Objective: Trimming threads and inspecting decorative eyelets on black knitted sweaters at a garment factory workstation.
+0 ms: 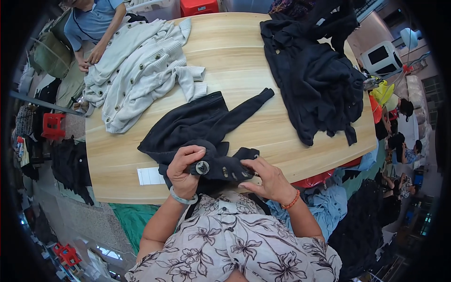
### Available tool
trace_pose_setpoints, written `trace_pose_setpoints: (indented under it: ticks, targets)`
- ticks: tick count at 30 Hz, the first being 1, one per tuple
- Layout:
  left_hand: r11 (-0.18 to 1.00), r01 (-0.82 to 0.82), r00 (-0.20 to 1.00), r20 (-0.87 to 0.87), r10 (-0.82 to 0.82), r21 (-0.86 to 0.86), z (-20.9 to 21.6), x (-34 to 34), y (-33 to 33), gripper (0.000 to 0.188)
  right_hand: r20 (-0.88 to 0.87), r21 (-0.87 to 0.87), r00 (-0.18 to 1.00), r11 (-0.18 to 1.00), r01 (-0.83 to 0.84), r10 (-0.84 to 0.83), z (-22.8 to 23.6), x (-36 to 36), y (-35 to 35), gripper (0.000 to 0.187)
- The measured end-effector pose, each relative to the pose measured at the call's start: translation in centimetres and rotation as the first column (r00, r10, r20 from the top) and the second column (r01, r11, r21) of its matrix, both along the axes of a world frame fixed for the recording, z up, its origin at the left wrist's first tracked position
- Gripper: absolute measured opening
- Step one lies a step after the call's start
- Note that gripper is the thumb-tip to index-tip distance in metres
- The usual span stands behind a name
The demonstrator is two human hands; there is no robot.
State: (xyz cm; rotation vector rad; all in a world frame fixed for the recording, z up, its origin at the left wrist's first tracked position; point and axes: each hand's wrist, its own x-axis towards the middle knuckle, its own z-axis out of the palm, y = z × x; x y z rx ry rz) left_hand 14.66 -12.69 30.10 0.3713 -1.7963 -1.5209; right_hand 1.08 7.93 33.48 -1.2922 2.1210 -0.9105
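Observation:
Near the table's front edge I hold the buttoned band of a black knit cardigan [188, 120]. My left hand [184, 170] is closed on the cloth, thumb on top, beside a large round button [202, 167]. Several smaller buttons or buttonholes run along the band to the right. There my right hand [272, 182] grips the other end of the band, fingertips on the cloth. The rest of the cardigan lies spread beyond my hands, one sleeve stretched to the far right. A white paper slip [150, 176] lies just left of my left hand.
Cream cardigans [145, 75] are heaped at the far left of the wooden table [230, 47], where another person's hands [94, 56] touch them. A pile of black garments [314, 80] covers the right side. Light blue cloth [305, 211] hangs at the near right, by my forearm.

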Motion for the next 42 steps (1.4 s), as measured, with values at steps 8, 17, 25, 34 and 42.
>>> trace_pose_setpoints:
  ticks: [8, 17, 25, 34, 42]
  targets:
    - [0.968, 0.008, 1.000, -0.016, -0.004, 0.252, -1.9, 0.4, 0.8, 0.034, 0.135, -0.267, 0.990, 0.961, 0.074, -0.038, 1.5, 0.9, -2.7, 0.041]
    - [0.925, 0.019, 1.000, -0.027, -0.010, 0.379, -2.2, 0.7, 1.0, 0.037, 0.087, -0.274, 0.996, 0.960, 0.055, -0.032, 2.2, 1.8, -5.6, 0.051]
    - [0.855, 0.188, 0.958, 0.102, -0.268, 0.484, -1.8, 0.6, 1.3, 0.045, 0.105, -0.315, 0.994, 0.949, 0.010, 0.024, -0.4, 0.8, -7.5, 0.030]
    - [0.819, 0.268, 0.942, 0.041, -0.334, 0.507, -2.3, 1.6, 0.8, 0.028, 0.342, -0.266, 0.940, 0.959, 0.102, -0.005, -0.9, -0.2, -8.4, 0.014]
    - [0.477, 0.213, 0.930, -0.028, -0.366, 0.853, -1.4, 2.3, 0.0, 0.025, 0.720, -0.099, 0.693, 0.986, 0.132, -0.021, -2.1, -1.1, -9.4, 0.029]
